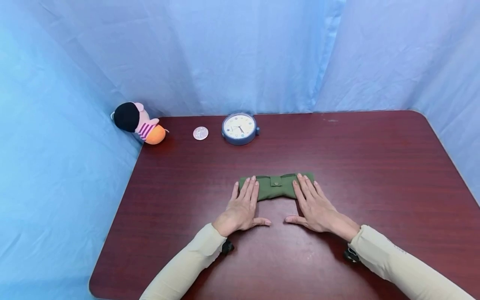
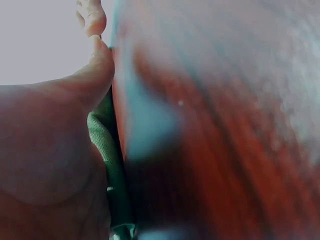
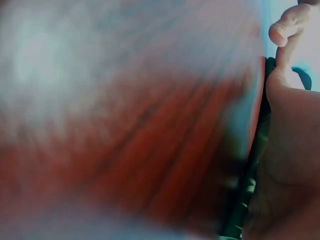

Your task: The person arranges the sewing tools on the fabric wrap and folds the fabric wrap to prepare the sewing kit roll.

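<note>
A green fabric pouch [image 1: 275,191] with a snap tab at its middle lies flat on the dark red table, its long side running left to right. My left hand [image 1: 241,208] lies over its left end with straight fingers, thumb pointing inward. Over the right end rests my right hand [image 1: 316,208], fingers straight too and thumb toward the other hand. In the left wrist view a strip of the green cloth [image 2: 107,150] shows beyond the palm. The right wrist view shows a dark green edge [image 3: 255,155] beside the palm.
On the far side of the table [image 1: 375,166] stands a blue-rimmed round clock [image 1: 239,128]. Left of it lies a silvery disc [image 1: 200,133]. A plush toy [image 1: 140,123] sits at the far left corner. Light blue curtains [image 1: 243,54] hang around the table's back and sides.
</note>
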A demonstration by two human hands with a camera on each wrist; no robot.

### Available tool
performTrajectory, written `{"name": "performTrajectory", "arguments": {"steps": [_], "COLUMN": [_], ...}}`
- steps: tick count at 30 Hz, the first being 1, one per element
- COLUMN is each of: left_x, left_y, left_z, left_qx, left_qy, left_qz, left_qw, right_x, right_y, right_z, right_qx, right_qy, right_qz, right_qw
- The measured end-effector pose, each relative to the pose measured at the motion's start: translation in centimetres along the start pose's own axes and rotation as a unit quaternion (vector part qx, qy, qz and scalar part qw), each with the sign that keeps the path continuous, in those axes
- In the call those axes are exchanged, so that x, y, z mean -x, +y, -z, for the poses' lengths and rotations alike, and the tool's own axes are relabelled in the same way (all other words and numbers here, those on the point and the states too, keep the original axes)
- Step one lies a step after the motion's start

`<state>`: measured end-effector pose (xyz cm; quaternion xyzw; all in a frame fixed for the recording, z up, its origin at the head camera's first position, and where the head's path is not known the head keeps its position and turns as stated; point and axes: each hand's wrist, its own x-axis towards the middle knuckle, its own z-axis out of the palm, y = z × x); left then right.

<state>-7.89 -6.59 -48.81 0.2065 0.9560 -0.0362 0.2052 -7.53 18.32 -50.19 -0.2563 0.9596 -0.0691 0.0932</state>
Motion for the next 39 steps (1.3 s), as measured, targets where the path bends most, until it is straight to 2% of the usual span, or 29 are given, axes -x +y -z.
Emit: {"name": "performTrajectory", "arguments": {"steps": [5,9,14,21,28,30,34,39], "left_x": [0.1,0.6,0.8,0.1,0.5,0.7,1.1,1.4], "left_y": [0.1,0.4,0.4,-0.5,-0.9,-1.1,-2.0,-4.1], "left_z": [0.1,0.3,0.0,-0.6,0.2,0.6,1.7,3.6], "left_qx": [0.005,0.018,0.017,-0.011,0.008,0.018,0.054,0.098], "left_qy": [0.022,0.028,0.021,0.006,-0.002,0.009,0.049,0.105], "left_qz": [0.005,0.005,0.003,-0.001,0.001,-0.001,-0.007,0.006], "left_qw": [0.9997,0.9994,0.9996,0.9999,1.0,0.9998,0.9973,0.9896], "right_x": [0.2,0.3,0.6,0.6,0.2,0.2,0.2,0.1], "right_y": [-0.4,-0.4,-0.7,-1.5,-1.7,-1.6,-1.2,0.5], "right_z": [0.7,1.1,0.5,0.3,0.8,1.2,2.8,5.3], "right_qx": [-0.009,0.004,0.005,0.007,-0.005,-0.009,-0.025,-0.048], "right_qy": [0.009,0.015,0.006,-0.003,-0.009,-0.002,0.005,0.022], "right_qz": [-0.035,-0.049,-0.043,-0.038,-0.047,-0.049,-0.064,-0.082], "right_qw": [0.9993,0.9987,0.9991,0.9993,0.9988,0.9987,0.9976,0.9952]}}
